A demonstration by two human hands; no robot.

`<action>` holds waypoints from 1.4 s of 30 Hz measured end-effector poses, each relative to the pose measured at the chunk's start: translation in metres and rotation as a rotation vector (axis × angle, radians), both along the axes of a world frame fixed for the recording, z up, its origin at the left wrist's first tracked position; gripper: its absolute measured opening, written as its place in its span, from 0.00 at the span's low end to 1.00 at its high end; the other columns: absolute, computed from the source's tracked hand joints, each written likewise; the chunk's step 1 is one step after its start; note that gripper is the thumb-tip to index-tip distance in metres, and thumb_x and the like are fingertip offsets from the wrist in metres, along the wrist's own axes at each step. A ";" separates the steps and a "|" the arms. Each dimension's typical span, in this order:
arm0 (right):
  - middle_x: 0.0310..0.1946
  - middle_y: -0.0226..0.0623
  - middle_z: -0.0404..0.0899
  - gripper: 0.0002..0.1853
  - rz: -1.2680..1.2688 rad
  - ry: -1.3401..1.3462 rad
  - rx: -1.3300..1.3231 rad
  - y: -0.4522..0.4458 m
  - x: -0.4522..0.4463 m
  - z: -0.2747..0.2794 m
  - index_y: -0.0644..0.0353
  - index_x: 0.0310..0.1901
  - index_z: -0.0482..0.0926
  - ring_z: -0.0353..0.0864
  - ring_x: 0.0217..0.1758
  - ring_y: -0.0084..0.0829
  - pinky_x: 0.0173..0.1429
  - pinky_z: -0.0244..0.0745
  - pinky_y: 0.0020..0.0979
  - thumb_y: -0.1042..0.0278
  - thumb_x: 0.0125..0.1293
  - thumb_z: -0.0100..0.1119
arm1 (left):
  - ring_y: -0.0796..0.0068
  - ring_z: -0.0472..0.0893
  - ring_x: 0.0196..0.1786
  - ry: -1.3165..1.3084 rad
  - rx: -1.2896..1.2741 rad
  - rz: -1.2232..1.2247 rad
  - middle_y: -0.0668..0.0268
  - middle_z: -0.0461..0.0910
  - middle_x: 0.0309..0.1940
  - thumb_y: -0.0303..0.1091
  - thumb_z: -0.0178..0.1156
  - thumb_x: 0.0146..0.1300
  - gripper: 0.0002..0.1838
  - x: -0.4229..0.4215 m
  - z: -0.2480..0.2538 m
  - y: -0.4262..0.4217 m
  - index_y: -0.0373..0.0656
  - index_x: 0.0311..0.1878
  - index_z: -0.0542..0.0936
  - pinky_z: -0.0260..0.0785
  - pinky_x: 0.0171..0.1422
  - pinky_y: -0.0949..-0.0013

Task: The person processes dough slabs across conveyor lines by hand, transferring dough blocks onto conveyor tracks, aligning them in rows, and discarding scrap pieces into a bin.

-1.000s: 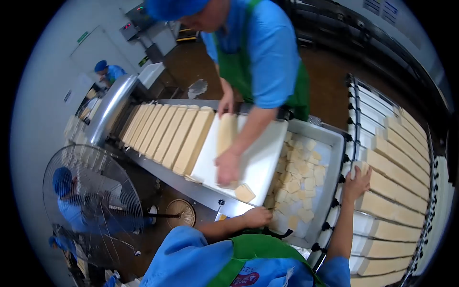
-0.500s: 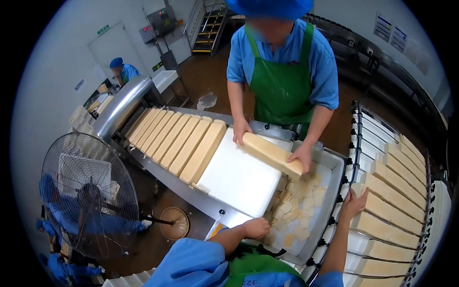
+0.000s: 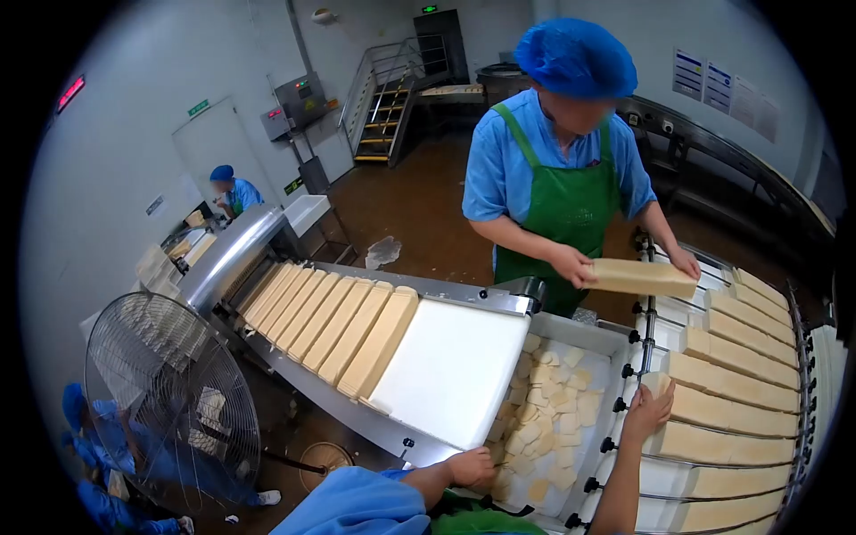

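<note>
My left hand (image 3: 471,467) is closed over the near left edge of a white tray (image 3: 596,337); whatever its curled fingers may hold is hidden. Thin pale slices (image 3: 544,410) lie scattered in that tray. On the right, my right hand (image 3: 649,412) has its fingers round a small pale piece (image 3: 655,383), at the left end of the long loaves (image 3: 731,383) on the slatted conveyor. A co-worker (image 3: 571,178) stands opposite and holds a pale loaf (image 3: 644,277) level in both hands, over the far end of that conveyor.
Several loaves (image 3: 374,343) lie side by side on the left belt, whose white surface (image 3: 446,366) ends at the tray. A large fan (image 3: 174,383) stands at the lower left. Other people (image 3: 236,192) are farther back and at the lower left. Steps (image 3: 383,120) rise behind.
The co-worker has lifted the loaf off the belt and carried it right to the slatted conveyor. The camera view has tilted up. My hands stay at the tray edge and the loaf ends.
</note>
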State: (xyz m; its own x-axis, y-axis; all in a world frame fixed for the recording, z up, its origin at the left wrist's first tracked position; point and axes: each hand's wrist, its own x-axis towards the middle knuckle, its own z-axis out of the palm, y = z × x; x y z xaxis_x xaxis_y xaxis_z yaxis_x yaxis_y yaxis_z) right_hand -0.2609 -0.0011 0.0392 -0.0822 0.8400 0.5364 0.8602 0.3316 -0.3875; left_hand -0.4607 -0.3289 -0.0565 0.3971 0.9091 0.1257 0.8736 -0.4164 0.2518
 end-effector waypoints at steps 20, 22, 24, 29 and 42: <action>0.71 0.42 0.52 0.13 -0.055 -0.001 -0.048 -0.004 -0.002 0.003 0.46 0.41 0.84 0.56 0.71 0.46 0.71 0.51 0.49 0.67 0.50 0.66 | 0.68 0.74 0.40 -0.050 0.000 -0.029 0.67 0.74 0.31 0.37 0.58 0.54 0.05 -0.007 -0.001 0.000 0.48 0.32 0.75 0.62 0.52 0.66; 0.71 0.42 0.52 0.14 -0.023 0.001 -0.052 -0.004 0.002 0.001 0.45 0.40 0.84 0.55 0.71 0.47 0.70 0.50 0.51 0.67 0.48 0.66 | 0.68 0.74 0.40 -0.050 0.003 -0.049 0.67 0.75 0.30 0.37 0.58 0.54 0.06 -0.007 0.006 0.002 0.48 0.32 0.75 0.62 0.52 0.66; 0.72 0.43 0.52 0.14 -0.030 0.020 -0.050 -0.002 0.002 -0.004 0.44 0.39 0.84 0.54 0.71 0.47 0.69 0.50 0.54 0.67 0.47 0.67 | 0.68 0.74 0.40 -0.051 -0.012 -0.113 0.67 0.75 0.30 0.37 0.58 0.54 0.06 -0.004 0.014 -0.004 0.48 0.32 0.76 0.62 0.51 0.65; 0.71 0.43 0.52 0.14 -0.039 0.046 -0.038 0.001 -0.001 -0.005 0.44 0.37 0.84 0.53 0.71 0.48 0.69 0.48 0.56 0.65 0.45 0.67 | 0.67 0.75 0.37 -0.068 0.001 -0.019 0.68 0.75 0.27 0.34 0.59 0.51 0.04 -0.004 0.022 0.003 0.48 0.28 0.76 0.64 0.50 0.64; 0.73 0.43 0.50 0.18 -0.123 -0.024 -0.138 0.010 0.001 -0.018 0.40 0.45 0.84 0.51 0.72 0.48 0.71 0.45 0.59 0.59 0.48 0.65 | 0.66 0.75 0.39 -0.059 -0.030 -0.002 0.66 0.74 0.27 0.35 0.59 0.52 0.04 -0.004 0.025 0.001 0.47 0.27 0.75 0.64 0.53 0.63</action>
State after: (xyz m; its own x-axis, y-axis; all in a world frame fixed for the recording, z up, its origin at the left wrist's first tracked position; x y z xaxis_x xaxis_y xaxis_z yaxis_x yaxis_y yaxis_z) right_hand -0.2599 0.0087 0.0212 0.0143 0.9099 0.4147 0.9005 0.1686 -0.4009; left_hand -0.4645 -0.3284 -0.0316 0.3915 0.9121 0.1217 0.8560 -0.4095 0.3156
